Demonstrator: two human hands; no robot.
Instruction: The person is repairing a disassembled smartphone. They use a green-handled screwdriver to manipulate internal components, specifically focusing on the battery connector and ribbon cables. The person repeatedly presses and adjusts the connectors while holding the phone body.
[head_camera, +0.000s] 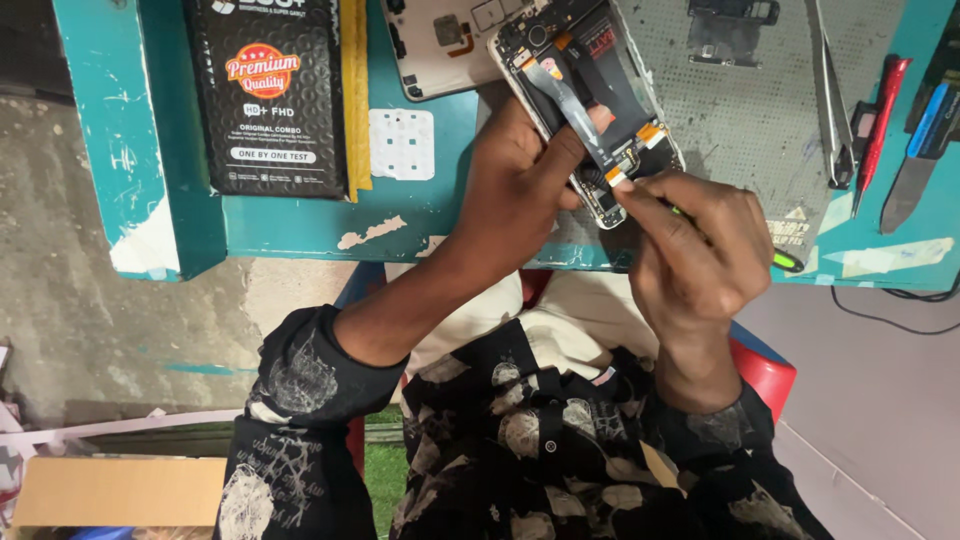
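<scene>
An opened phone (590, 90) with its back cover off lies tilted over the teal table's front edge, its circuit boards and a flat ribbon cable showing. My left hand (515, 185) grips the phone from the left side, thumb pressing on the ribbon cable. My right hand (695, 255) holds a thin green-tipped tool (785, 262) and its fingertips touch the connector at the phone's lower end.
A black bubble-wrapped package (268, 95) lies on the teal table (300, 225) at left. A white phone back cover (440, 45) sits behind the phone. A grey work mat (740, 110), tweezers (830, 100), a red tool (878, 120) and a blue-handled knife (915, 150) lie to the right. A cardboard box (120, 490) is on the floor.
</scene>
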